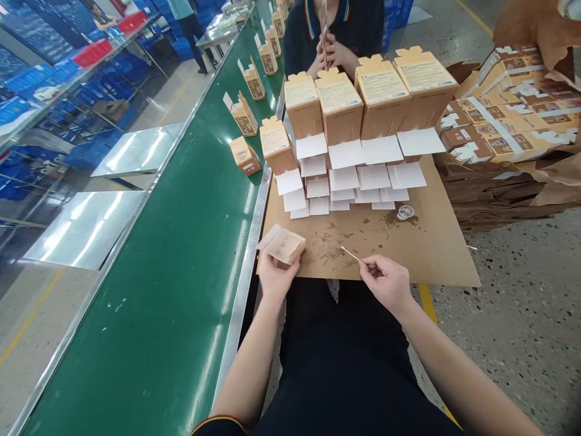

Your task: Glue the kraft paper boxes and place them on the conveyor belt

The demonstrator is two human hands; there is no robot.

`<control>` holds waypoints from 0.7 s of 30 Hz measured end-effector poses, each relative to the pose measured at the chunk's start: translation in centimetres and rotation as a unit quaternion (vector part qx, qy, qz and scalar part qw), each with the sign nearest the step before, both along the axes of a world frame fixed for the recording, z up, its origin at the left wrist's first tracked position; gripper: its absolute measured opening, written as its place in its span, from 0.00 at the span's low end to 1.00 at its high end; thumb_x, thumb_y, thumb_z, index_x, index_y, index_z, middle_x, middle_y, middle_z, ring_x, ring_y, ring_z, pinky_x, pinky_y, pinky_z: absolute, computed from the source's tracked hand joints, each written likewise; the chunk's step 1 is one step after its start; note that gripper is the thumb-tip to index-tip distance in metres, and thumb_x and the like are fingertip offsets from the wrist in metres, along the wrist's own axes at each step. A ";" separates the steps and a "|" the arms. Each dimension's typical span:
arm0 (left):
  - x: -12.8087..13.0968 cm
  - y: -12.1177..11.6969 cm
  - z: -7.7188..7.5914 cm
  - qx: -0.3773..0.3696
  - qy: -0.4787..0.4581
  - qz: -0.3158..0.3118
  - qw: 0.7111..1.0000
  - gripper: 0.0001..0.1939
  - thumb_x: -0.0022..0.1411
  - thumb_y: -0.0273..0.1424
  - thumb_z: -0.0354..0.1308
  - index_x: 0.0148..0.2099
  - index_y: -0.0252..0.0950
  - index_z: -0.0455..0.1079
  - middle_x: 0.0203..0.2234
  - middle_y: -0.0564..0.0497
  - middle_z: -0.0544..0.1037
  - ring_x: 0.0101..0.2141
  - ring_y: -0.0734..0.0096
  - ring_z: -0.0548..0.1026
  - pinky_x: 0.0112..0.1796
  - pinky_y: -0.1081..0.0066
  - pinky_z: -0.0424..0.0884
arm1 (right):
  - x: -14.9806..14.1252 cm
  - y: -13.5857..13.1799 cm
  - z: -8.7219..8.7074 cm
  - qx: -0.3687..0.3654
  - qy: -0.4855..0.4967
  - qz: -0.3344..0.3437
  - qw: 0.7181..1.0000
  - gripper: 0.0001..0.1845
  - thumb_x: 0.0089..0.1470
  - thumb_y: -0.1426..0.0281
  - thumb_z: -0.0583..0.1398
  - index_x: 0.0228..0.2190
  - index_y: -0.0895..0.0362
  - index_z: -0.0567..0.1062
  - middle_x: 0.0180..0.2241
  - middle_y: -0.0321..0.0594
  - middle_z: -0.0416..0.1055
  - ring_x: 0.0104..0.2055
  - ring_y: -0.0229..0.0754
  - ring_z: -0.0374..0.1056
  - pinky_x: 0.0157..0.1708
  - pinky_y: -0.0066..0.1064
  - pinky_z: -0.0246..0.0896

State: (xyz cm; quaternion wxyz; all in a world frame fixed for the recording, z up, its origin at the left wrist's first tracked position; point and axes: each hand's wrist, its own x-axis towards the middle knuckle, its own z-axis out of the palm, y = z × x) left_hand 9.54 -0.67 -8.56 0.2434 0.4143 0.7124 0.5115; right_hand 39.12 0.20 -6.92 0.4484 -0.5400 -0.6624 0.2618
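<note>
My left hand (278,280) is wrapped round a small cardboard box (287,244) with a pale flap standing off its left side. It is held over the near left corner of the brown board (436,254). Between the fingertips of my right hand (385,280) is a cotton swab (349,253), its tip pointing left toward the box but apart from it. Dark wet-looking spots mark the board under the swab. A small clear round dish (405,212) sits on the board farther back. Behind it, cartons (338,112) are stacked in rows with white flaps sticking out toward me.
A green conveyor belt (172,266) with a metal edge runs along my left, carrying a line of small boxes (245,156). Across the board a person (358,30) holds a flat piece. Bundled flat cartons (512,121) lie at the right. Metal tables (86,227) stand beyond the belt.
</note>
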 end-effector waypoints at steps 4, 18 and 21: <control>-8.5 -0.5 1.1 0.036 -0.001 0.160 0.986 0.39 0.45 0.41 0.85 0.56 0.40 0.72 0.53 0.41 0.83 0.56 0.41 0.84 0.64 0.36 0.76 | 0.9 0.1 0.3 0.006 0.013 -0.027 1.000 0.15 0.67 0.60 0.65 0.28 0.50 0.81 0.23 0.36 0.76 0.22 0.40 0.71 0.27 0.32 0.73; -12.7 -2.1 4.8 0.240 0.193 0.286 0.907 0.37 0.60 0.45 0.71 0.66 0.40 0.62 0.68 0.35 0.70 0.72 0.45 0.71 0.74 0.42 0.62 | 4.0 1.8 -0.1 0.024 0.005 -0.078 0.997 0.18 0.67 0.54 0.67 0.30 0.52 0.83 0.22 0.38 0.77 0.22 0.41 0.72 0.25 0.33 0.73; -9.8 3.0 8.4 0.287 0.098 0.154 0.940 0.28 0.66 0.45 0.65 0.63 0.42 0.69 0.63 0.40 0.76 0.69 0.49 0.74 0.71 0.44 0.67 | 4.9 1.6 0.1 0.029 -0.003 -0.088 0.996 0.17 0.67 0.54 0.67 0.31 0.52 0.84 0.23 0.37 0.77 0.22 0.41 0.73 0.26 0.32 0.73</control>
